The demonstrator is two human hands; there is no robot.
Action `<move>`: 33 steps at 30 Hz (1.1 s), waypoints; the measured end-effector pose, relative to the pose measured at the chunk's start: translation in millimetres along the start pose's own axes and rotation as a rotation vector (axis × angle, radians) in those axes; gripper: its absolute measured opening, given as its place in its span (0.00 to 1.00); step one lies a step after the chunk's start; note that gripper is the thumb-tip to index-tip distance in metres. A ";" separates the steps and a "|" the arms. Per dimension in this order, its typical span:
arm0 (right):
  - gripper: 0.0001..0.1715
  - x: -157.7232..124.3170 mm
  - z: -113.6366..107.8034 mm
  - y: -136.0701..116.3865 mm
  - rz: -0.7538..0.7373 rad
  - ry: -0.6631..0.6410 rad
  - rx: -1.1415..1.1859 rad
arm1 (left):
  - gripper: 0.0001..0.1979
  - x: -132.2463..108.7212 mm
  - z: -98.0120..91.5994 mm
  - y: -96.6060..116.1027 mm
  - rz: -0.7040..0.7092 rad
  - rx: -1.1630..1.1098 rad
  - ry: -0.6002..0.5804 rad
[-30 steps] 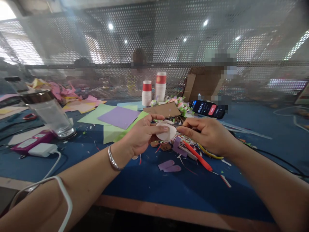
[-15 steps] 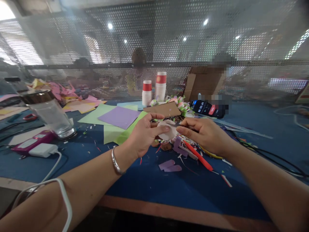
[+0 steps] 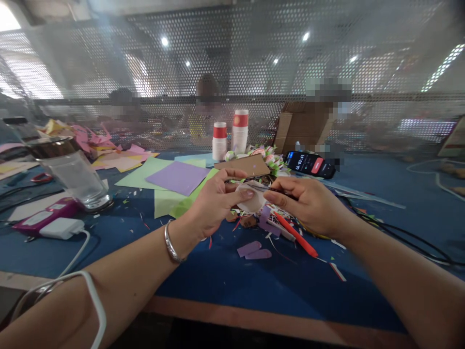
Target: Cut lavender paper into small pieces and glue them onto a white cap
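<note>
Between the thumb and fingers of my left hand (image 3: 221,194) is a round white paper piece (image 3: 251,203), held up over a heap of paper scraps. My right hand (image 3: 301,196) closes around a thin dark tool (image 3: 267,188); its narrow tip lies across the upper part of the white piece. My fingers hide most of the tool, so its exact kind is unclear. Below the hands lie a red-orange pen-like stick (image 3: 296,235) and two purple paper strips (image 3: 254,250) with rounded ends. A brown cardboard piece (image 3: 243,166) rests just behind.
Purple and green sheets (image 3: 178,177) lie left of centre. Farther left stand a glass bottle (image 3: 72,174) and a magenta power strip (image 3: 47,213) with a white charger. Stacked paper cups (image 3: 240,133), a phone (image 3: 310,165) and a perforated screen (image 3: 156,72) are at the back.
The view has shifted slightly. The white piece and the tool's tip have turned a little against each other; both hands keep nearly the same grip.
</note>
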State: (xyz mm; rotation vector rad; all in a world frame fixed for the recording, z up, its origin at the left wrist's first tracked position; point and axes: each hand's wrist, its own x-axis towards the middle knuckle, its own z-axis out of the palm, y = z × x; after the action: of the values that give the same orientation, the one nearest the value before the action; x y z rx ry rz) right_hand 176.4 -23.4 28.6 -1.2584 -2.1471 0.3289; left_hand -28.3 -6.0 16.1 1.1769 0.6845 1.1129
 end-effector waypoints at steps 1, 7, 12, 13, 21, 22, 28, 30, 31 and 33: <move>0.24 -0.2 -0.5 -0.4 -0.001 0.000 -0.002 | 0.21 0.5 -0.5 0.6 -0.005 -0.008 -0.007; 0.23 -0.7 -2.5 -2.4 -0.003 -0.012 0.021 | 0.21 5.5 -6.2 4.0 -0.091 -0.055 -0.074; 0.24 0.5 -3.1 -0.2 -0.016 -0.032 0.025 | 0.19 6.4 -7.5 3.6 -0.083 -0.046 -0.080; 0.24 0.7 -3.4 0.3 -0.020 -0.031 0.022 | 0.19 6.0 -7.1 3.3 -0.078 -0.035 -0.082; 0.26 0.3 -5.7 -2.0 -0.024 -0.028 0.048 | 0.19 3.1 -6.9 4.9 -0.049 0.011 -0.098; 0.26 0.3 -5.7 -2.3 -0.017 -0.034 0.061 | 0.19 3.1 -7.1 5.5 -0.042 0.013 -0.102; 0.24 -0.1 -5.9 -3.7 -0.027 -0.048 0.096 | 0.20 3.4 -9.2 8.9 -0.025 0.029 -0.145; 0.23 -0.1 -6.0 -3.6 -0.034 -0.042 0.090 | 0.19 4.0 -9.5 8.5 -0.027 0.027 -0.148; 0.23 -0.1 -5.9 -3.2 -0.035 -0.038 0.084 | 0.19 4.4 -9.1 7.7 -0.026 0.024 -0.141; 0.23 0.1 -5.4 -1.1 -0.032 -0.028 0.063 | 0.18 5.4 -7.4 4.8 -0.021 0.015 -0.109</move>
State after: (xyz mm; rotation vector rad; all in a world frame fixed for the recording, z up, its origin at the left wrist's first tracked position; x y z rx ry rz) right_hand 178.9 -24.3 33.4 -1.1893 -2.1612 0.3995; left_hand -34.5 1.7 19.1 1.2311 0.6207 1.0205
